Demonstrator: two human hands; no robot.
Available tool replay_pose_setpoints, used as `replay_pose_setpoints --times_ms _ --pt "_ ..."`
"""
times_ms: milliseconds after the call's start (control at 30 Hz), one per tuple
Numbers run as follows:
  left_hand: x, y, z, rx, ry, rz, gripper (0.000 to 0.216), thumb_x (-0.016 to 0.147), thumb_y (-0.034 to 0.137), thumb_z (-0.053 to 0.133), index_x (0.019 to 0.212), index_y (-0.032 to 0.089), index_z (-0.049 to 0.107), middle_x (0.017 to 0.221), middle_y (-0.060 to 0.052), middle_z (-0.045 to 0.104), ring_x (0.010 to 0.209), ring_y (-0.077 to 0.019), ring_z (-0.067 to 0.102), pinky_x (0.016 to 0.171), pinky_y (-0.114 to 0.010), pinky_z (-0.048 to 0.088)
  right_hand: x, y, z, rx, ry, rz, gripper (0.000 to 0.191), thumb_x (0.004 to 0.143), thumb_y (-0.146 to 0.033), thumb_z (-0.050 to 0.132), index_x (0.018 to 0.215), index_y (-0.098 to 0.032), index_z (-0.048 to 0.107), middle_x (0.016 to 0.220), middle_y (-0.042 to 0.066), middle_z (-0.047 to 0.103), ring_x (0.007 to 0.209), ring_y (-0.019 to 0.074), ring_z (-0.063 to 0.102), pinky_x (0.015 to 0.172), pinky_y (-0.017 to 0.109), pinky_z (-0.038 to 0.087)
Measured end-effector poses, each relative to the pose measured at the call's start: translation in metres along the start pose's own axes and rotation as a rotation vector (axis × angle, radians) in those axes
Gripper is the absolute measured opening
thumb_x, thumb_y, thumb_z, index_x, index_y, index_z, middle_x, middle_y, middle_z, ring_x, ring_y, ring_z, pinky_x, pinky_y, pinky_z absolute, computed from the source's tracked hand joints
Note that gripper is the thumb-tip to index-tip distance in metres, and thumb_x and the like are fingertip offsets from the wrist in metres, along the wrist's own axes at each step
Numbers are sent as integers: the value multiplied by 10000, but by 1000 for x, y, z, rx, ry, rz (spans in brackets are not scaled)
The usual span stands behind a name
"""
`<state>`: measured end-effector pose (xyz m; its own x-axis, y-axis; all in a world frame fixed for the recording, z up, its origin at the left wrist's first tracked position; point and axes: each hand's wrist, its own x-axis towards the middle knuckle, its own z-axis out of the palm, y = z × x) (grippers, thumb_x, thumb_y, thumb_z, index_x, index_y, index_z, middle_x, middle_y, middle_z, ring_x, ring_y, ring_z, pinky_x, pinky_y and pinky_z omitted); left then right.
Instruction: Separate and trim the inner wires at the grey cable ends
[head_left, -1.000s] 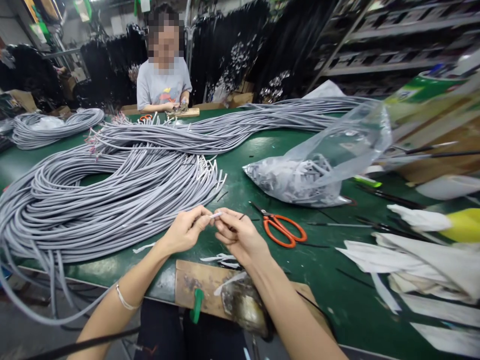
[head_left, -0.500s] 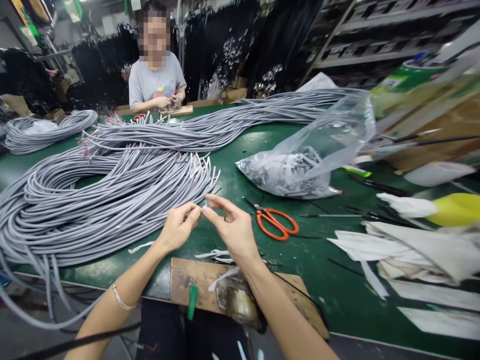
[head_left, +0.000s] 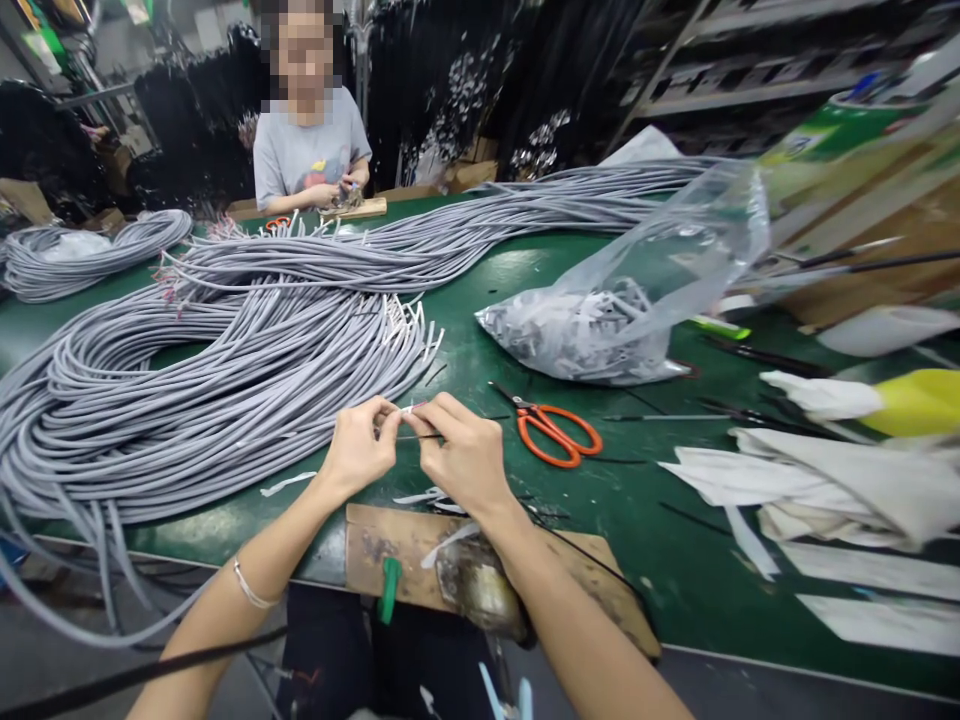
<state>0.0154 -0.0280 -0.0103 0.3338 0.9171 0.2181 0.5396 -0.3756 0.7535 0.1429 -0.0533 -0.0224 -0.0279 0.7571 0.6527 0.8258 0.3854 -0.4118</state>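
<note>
My left hand [head_left: 361, 447] and my right hand [head_left: 459, 452] meet above the green table [head_left: 525, 290], near its front edge. Both pinch the white-tipped end of a grey cable [head_left: 407, 409] between their fingertips. The cable runs left into a large coil of grey cables [head_left: 187, 390] spread over the table's left half. A worn wooden board [head_left: 397, 560] with a green clip lies just under my wrists. Orange-handled scissors [head_left: 551, 430] lie to the right of my right hand.
A clear plastic bag [head_left: 622, 310] of grey scraps sits right of centre. White paper strips [head_left: 825, 490] pile up at the right. Another person in a grey shirt [head_left: 311, 160] works at the table's far side. More cable bundles [head_left: 82, 250] lie far left.
My right hand's fingers, spread half a second ago, have closed into a pinch on the cable end beside my left hand. The view shifted slightly.
</note>
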Motion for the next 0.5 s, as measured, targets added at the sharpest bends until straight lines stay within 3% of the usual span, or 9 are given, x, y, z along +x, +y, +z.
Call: replay_pose_setpoints --times_ms 100,233,367,500 --pt "-1 -4 -2 242 -28 63 146 807 166 443 767 156 584 709 -37 643 629 -135 568 596 -231 389 -2 -3 -1 -96 -104 37 269 833 -226 446 612 -172 590 625 17 576 503 97 473 473 231 259" --pt "0 -5 -8 417 -204 168 150 804 153 449 752 172 589 756 -38 655 692 -158 584 580 -241 357 -1 -3 -4 -50 -205 270 202 764 -237 481 587 -177 558 628 13 556 510 106 437 486 248 221" --pt "2 0 -22 106 -353 189 131 793 213 502 715 155 591 677 -16 624 612 -120 535 575 -222 356 7 6 -12 460 -321 514 278 693 -386 537 512 -182 484 530 -11 459 524 114 418 525 243 300" --pt "3 5 -33 -371 -426 63 195 755 309 549 695 127 581 594 10 547 535 -78 460 526 -189 358 16 7 -19 905 -435 585 389 635 -522 587 491 -184 460 480 -45 384 496 95 369 525 241 320"
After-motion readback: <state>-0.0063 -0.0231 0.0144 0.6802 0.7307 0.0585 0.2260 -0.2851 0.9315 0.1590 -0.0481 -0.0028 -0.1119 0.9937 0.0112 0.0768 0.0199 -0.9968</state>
